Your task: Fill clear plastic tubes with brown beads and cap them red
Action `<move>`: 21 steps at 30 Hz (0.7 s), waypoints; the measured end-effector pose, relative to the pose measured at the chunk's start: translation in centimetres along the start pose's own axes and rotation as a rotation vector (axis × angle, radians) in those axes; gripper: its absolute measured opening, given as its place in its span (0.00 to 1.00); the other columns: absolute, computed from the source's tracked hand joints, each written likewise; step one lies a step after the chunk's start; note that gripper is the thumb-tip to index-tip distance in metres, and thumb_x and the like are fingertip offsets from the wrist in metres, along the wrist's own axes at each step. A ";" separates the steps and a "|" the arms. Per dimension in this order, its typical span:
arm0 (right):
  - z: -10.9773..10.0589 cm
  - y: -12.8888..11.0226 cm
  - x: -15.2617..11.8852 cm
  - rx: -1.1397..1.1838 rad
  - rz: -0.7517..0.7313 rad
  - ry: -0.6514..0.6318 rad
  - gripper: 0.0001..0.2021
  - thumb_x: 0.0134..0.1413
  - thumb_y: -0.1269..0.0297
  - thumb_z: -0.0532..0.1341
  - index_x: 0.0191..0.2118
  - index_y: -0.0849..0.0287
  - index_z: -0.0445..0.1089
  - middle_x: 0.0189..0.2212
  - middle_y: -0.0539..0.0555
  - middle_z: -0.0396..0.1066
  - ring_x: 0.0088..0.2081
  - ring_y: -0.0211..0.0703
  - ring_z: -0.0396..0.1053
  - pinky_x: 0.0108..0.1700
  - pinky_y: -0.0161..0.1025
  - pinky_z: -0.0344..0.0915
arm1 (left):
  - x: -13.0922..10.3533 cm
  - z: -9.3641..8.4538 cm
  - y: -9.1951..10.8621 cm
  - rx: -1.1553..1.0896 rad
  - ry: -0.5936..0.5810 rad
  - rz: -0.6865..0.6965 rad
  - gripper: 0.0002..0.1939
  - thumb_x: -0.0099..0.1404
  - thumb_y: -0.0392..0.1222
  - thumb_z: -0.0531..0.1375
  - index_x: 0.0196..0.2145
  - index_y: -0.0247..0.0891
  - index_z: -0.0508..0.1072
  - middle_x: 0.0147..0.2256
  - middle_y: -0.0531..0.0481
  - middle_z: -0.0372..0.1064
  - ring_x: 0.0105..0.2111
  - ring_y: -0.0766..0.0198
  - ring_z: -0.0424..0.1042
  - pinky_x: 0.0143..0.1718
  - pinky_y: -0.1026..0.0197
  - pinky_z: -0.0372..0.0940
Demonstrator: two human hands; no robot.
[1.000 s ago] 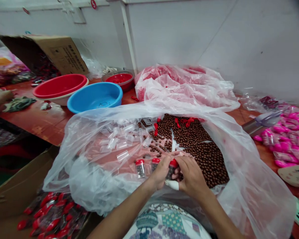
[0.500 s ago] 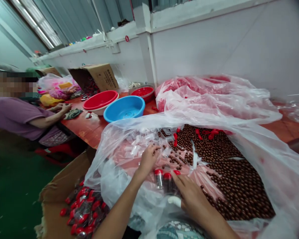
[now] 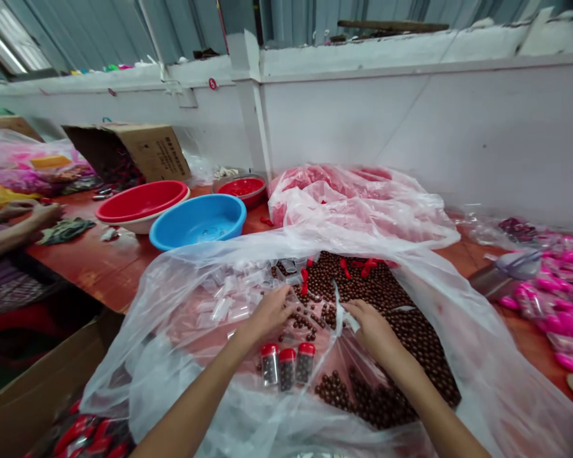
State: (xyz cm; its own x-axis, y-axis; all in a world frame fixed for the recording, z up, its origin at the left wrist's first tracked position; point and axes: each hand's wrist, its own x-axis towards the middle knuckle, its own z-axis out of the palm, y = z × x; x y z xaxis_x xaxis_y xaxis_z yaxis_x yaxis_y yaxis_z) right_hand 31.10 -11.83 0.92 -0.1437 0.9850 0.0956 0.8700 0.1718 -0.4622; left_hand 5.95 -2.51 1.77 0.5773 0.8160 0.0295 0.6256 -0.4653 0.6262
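Best not to drag the plastic bag (image 3: 147, 375) with left hand (image 3: 271, 310) or right hand (image 3: 371, 326), both narrow-fingered, with holds impossible to make out, for fear of jostling three red-capped jars (image 3: 287, 371) on its near side and scattering brown balls (image 3: 417, 327).

Three small clear jars (image 3: 287, 374), capped in red and showing dark contents, are sitting in a close row on translucent plastic sheeting (image 3: 186, 388), the middle one resting slightly nearer the camera; whether they are standing or lying is not showing clearly. Glossy brown beads (image 3: 427, 343) are covering the right side of the sheeting, with a smaller pile lying just right of the jars and a few strays lying beyond them. Clear, empty-looking tubes (image 3: 222, 308) are lying jumbled at left, beyond the jars, pointing in mixed directions.
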 end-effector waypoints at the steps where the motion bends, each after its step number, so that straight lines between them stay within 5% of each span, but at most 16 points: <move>1: 0.0 -0.4 1.2 -0.004 -0.006 -0.017 0.28 0.43 0.83 0.50 0.52 0.58 0.67 0.47 0.57 0.67 0.49 0.44 0.64 0.51 0.39 0.60 | 0.0 0.0 0.4 -0.049 0.007 -0.004 0.15 0.59 0.37 0.54 0.45 0.39 0.68 0.39 0.47 0.69 0.39 0.58 0.67 0.43 0.57 0.60; 6: 2.1 -3.9 8.0 -0.031 -0.033 -0.046 0.28 0.48 0.79 0.54 0.56 0.54 0.60 0.53 0.55 0.61 0.51 0.42 0.63 0.50 0.35 0.59 | 0.5 0.8 1.4 -0.196 0.051 0.001 0.20 0.59 0.37 0.54 0.50 0.40 0.66 0.45 0.45 0.67 0.44 0.58 0.66 0.48 0.55 0.59; 10: 3.5 -5.4 10.7 -0.080 0.015 -0.054 0.20 0.55 0.71 0.53 0.54 0.55 0.61 0.51 0.59 0.61 0.49 0.48 0.64 0.45 0.40 0.62 | 0.9 1.3 0.6 -0.346 0.096 -0.210 0.22 0.56 0.39 0.56 0.50 0.37 0.64 0.34 0.49 0.67 0.30 0.62 0.68 0.32 0.60 0.64; 16: 2.5 -3.2 8.5 -0.076 0.044 -0.102 0.16 0.52 0.77 0.51 0.44 0.58 0.68 0.40 0.58 0.69 0.39 0.46 0.71 0.41 0.39 0.63 | 2.4 1.3 0.4 -0.382 0.106 -0.244 0.18 0.51 0.36 0.60 0.42 0.37 0.73 0.28 0.52 0.68 0.28 0.64 0.66 0.31 0.64 0.61; 21: 0.4 0.5 3.4 0.019 0.089 -0.028 0.26 0.50 0.79 0.49 0.56 0.58 0.60 0.52 0.58 0.65 0.51 0.43 0.66 0.51 0.41 0.61 | 5.0 3.1 1.1 -0.417 0.088 -0.318 0.15 0.49 0.37 0.62 0.37 0.34 0.75 0.24 0.51 0.69 0.23 0.65 0.66 0.26 0.65 0.61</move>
State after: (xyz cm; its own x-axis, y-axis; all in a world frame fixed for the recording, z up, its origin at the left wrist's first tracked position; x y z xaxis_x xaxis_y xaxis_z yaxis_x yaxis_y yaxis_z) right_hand 30.89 -8.40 0.70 -0.0793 0.9964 0.0286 0.8711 0.0832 -0.4841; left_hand 11.14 -0.03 0.25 0.3354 0.9286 -0.1586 0.4904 -0.0284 0.8710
